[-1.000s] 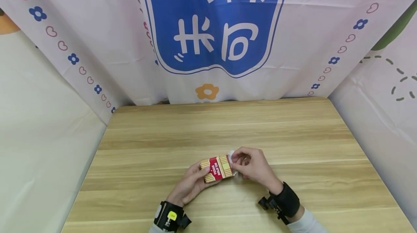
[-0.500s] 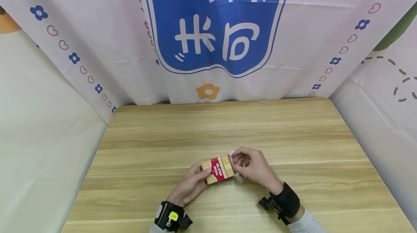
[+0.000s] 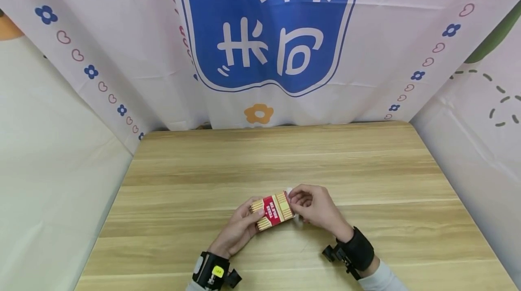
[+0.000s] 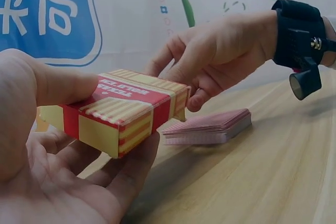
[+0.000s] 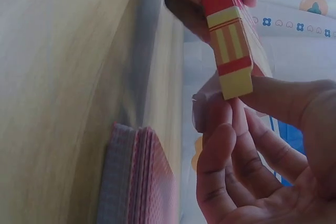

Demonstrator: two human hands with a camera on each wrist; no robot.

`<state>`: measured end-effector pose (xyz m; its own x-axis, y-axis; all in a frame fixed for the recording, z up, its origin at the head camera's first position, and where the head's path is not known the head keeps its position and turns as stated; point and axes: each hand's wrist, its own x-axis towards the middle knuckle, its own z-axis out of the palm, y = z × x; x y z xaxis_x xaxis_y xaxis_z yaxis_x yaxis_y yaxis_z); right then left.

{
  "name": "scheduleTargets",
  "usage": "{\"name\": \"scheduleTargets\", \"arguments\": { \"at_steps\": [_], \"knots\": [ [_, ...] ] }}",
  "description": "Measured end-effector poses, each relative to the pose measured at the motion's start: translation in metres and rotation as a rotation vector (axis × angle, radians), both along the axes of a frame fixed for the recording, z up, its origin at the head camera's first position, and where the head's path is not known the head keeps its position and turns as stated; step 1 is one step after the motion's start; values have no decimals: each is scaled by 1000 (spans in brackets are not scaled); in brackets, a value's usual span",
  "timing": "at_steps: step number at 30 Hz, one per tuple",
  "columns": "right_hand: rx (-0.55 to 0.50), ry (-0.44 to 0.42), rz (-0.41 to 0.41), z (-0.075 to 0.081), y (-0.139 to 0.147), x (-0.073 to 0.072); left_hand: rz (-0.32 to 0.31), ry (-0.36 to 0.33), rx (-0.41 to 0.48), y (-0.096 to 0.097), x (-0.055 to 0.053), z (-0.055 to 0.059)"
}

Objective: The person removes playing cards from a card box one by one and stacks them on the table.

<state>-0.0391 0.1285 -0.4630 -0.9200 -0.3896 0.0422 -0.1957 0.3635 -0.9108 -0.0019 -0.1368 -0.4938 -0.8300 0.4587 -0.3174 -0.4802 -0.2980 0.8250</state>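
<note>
A red and yellow striped playing card box (image 3: 273,210), printed with "TEXAS HOLD'EM", is held above the table in my left hand (image 3: 238,230). The left thumb presses its printed face, and the fingers support it from below. My right hand (image 3: 319,207) is at the box's right end, thumb and curled fingers pinching that end in the right wrist view. A translucent plastic piece (image 5: 202,109) shows by those fingertips; where it attaches is hidden. Below the right hand, a stack of playing cards (image 4: 210,127) with pinkish backs lies on the table, slightly fanned.
The wood-grain table (image 3: 195,164) extends around both hands. A white printed curtain (image 3: 171,78) with a blue emblem hangs along the back edge, and pale cloth walls (image 3: 49,182) stand at both sides. Each wrist wears a black strap (image 3: 355,249) with a camera.
The card box has shifted a little to the right and turned slightly in my left hand. The right hand stays almost still at its end.
</note>
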Motion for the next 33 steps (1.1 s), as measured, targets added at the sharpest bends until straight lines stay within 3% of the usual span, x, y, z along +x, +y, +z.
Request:
{"name": "scheduleTargets", "arguments": {
  "at_steps": [10,17,26,33],
  "knots": [
    [-11,-73,-31,4,5,-4,49,-4,5,0,-2,0],
    [-29,-26,-34,6,13,-12,87,-9,-7,0,-2,-2],
    [-125,-82,-33,9,34,-21,139,-38,-19,0,-2,-6],
    [-154,-129,-103,11,41,-24,145,-38,7,1,-1,-7]
  ]
}}
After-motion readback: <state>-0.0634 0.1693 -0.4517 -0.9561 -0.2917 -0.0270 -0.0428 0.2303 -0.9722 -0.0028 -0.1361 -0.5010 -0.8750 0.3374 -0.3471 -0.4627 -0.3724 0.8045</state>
